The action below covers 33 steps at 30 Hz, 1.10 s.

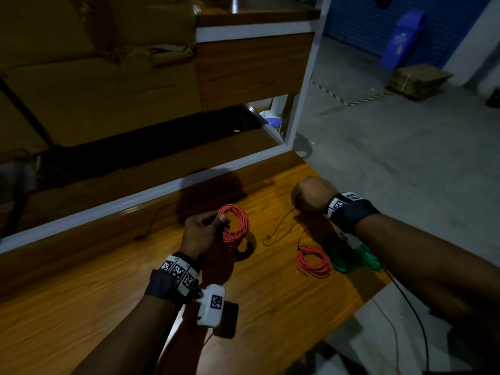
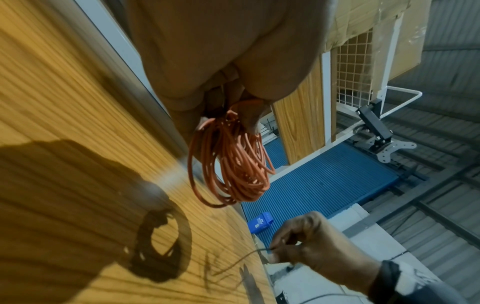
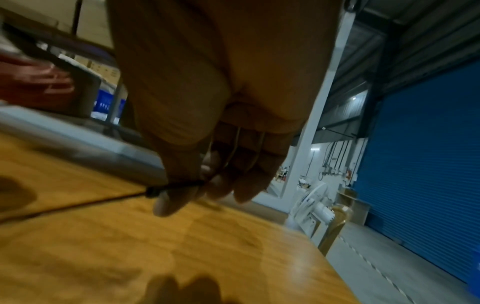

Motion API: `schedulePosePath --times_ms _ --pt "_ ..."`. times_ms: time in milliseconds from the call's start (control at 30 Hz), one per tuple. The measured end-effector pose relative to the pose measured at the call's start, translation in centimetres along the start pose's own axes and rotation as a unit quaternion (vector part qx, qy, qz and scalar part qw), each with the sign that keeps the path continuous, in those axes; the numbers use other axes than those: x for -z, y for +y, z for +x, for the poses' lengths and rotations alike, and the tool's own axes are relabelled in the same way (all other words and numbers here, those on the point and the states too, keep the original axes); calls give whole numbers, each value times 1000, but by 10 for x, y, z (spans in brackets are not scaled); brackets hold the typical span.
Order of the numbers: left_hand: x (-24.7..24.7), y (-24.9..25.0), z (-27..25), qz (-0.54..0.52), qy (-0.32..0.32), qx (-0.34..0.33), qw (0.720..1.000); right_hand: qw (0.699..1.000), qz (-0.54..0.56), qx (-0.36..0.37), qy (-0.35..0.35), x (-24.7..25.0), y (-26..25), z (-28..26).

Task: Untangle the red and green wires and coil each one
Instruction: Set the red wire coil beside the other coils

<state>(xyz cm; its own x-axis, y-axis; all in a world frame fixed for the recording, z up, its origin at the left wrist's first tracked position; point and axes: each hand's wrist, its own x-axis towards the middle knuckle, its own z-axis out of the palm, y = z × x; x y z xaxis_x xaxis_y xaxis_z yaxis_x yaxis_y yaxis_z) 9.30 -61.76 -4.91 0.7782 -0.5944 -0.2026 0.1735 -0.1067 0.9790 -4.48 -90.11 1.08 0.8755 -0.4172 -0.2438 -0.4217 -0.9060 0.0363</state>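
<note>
The left hand (image 1: 198, 234) gripped a red wire coil (image 1: 234, 224) above the counter (image 1: 81, 307); the right hand (image 1: 311, 197), beside it, pinched a thin dark tie (image 3: 176, 187).

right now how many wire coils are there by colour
red coils: 2, one held up in the left hand at, one lying on the table at
green coils: 1, on the table at, partly hidden under the right forearm
total: 3
</note>
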Motion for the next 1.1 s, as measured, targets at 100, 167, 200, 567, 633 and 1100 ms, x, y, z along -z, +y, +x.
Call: schedulePosePath --times_ms 100,167,200,567,633,1100 --pt "7 -2 0 0 15 -2 1000 999 -29 17 -3 20 -1 1" --pt "11 -3 1 9 23 -9 1000 999 -41 6 18 35 -1 0" --pt "13 -5 1 13 25 -13 1000 999 -45 -1 30 41 -2 -1" --pt "27 1 5 -1 78 -45 996 856 517 -26 17 53 -83 -71" --pt "32 5 2 1 99 -45 994 820 570 -40 -2 36 -106 -90" --pt "58 12 -22 81 183 -92 975 739 653 -136 -90 -5 -179 -85"
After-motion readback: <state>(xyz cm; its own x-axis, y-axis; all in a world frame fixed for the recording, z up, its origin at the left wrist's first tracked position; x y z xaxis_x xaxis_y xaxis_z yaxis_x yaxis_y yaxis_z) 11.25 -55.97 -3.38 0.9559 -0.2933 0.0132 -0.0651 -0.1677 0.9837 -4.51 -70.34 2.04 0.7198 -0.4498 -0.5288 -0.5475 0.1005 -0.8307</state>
